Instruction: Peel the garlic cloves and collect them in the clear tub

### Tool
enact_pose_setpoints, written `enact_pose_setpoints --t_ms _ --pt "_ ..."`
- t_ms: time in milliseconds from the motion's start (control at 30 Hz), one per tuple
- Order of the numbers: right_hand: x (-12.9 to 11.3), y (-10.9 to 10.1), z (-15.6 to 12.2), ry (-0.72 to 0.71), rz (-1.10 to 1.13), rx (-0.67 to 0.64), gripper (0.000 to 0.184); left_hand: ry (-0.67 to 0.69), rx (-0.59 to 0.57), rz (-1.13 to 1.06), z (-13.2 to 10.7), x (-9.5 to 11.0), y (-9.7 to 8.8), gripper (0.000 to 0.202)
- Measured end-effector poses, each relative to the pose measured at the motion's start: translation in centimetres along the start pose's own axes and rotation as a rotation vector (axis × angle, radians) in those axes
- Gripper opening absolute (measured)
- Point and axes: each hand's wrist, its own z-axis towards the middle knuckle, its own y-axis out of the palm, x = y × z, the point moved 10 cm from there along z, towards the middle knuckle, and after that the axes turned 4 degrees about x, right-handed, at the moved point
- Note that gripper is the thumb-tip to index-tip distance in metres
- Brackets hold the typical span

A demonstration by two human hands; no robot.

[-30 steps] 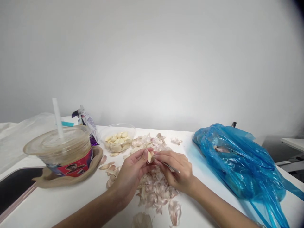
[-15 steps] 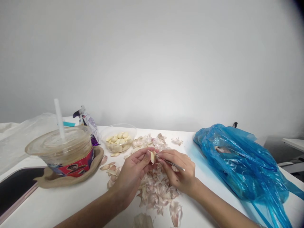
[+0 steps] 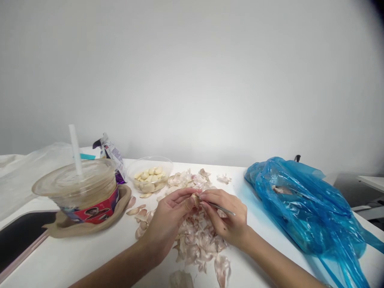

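Between the fingertips of my left hand (image 3: 171, 214) is a garlic clove (image 3: 196, 200), partly covered by the thumb. My right hand (image 3: 225, 214) is closed on a thin metal tool (image 3: 222, 209), perhaps a small knife; its tip is hidden at the clove, so its exact kind does not show. Both hands meet above a heap of garlic skins (image 3: 199, 242). Behind my left hand stands a clear plastic bowl (image 3: 168, 165) with several peeled cloves (image 3: 151, 175) in it. Unpeeled cloves (image 3: 136, 210) lie just left of that hand.
At left a plastic cup with a straw (image 3: 76, 152) sits in a brown cardboard holder (image 3: 120, 216), beside a dark-screened device (image 3: 25, 232). A purple snack wrapper (image 3: 114, 156) stands behind it. A blue plastic bag (image 3: 303, 208) fills the right side of the white table (image 3: 96, 256).
The clove has turned between my left fingers, so its pale flesh shows less and brownish skin shows more. My hands stay in nearly the same place.
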Motion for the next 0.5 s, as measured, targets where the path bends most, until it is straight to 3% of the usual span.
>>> enact_pose_setpoints --t_ms 500 --pt "0.25 0.74 0.08 0.009 0.031 -0.090 0.021 0.061 0.045 0.051 0.14 0.46 -0.66 0.017"
